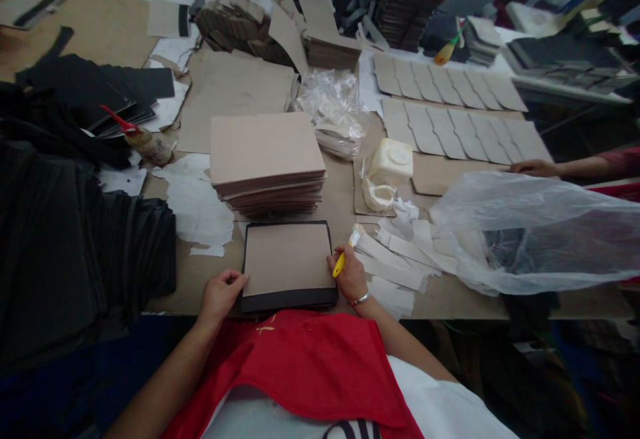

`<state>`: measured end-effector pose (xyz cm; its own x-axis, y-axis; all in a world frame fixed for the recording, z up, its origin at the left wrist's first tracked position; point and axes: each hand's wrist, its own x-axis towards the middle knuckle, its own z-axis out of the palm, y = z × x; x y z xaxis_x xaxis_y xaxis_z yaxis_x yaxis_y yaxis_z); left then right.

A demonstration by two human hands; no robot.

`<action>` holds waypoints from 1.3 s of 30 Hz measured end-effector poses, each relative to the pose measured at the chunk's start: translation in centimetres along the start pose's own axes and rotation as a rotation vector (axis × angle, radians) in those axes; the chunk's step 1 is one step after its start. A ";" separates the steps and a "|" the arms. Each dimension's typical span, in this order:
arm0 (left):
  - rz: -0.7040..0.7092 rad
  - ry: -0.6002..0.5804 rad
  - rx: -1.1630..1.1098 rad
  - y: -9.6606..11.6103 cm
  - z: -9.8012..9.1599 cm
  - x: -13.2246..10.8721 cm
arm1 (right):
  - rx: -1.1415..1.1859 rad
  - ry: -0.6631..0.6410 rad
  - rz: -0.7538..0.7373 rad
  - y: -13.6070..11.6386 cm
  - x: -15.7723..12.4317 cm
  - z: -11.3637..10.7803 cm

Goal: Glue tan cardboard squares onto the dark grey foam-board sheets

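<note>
A tan cardboard sheet (290,259) lies on a slightly larger black sheet (290,300), which shows along the top, sides and front. My left hand (223,295) is closed at the cardboard's left edge, with thumb and finger pinching it. In my right hand (351,277) is a yellow-handled brush (340,264), its pale bristles pointing up and away. Fingers of that same hand touch the cardboard's right edge. Just beyond stands a tall stack of tan cardboard sheets (267,149).
Black sheets (150,245) are piled at left, near a red-tipped bottle (145,142). To the right are a white plastic container (393,162), pale strips (395,259) and a clear plastic bag (540,225). Another person's hand (535,168) rests at far right.
</note>
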<state>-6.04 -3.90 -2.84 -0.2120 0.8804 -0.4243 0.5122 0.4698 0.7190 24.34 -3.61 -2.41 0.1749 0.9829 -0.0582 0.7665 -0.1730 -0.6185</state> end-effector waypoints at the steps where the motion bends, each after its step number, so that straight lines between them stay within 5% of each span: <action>1: 0.003 0.006 0.000 0.0 0.0 0.0 | -0.009 -0.001 0.000 -0.1 0.0 0.0; 18: 0.075 -0.104 0.109 0.9 -1.8 1.0 | -0.165 -0.026 -0.018 -1.7 0.1 0.1; 25: 0.128 -0.099 0.354 2.1 -2.4 0.3 | -0.237 -0.049 0.007 -2.0 0.1 0.4; 30: 0.362 0.032 0.594 2.8 -2.5 -0.3 | -0.368 0.001 -0.021 -3.2 0.2 -2.3; 32: 0.572 0.007 0.671 3.1 -2.2 -0.4 | -0.300 0.057 -0.061 -4.2 0.4 -4.3; 35: 0.814 -0.185 0.770 3.5 -1.7 -0.4 | 0.063 -0.002 -0.108 -6.6 1.3 -6.4; 39: 0.862 -0.309 0.824 4.2 -1.1 -0.6 | 0.541 -0.324 -0.038 -11.5 3.5 -3.7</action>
<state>-4.69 -2.35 1.05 0.6039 0.7773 -0.1761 0.7828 -0.5370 0.3144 18.39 1.62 7.38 -0.1072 0.9718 -0.2099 0.3324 -0.1640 -0.9288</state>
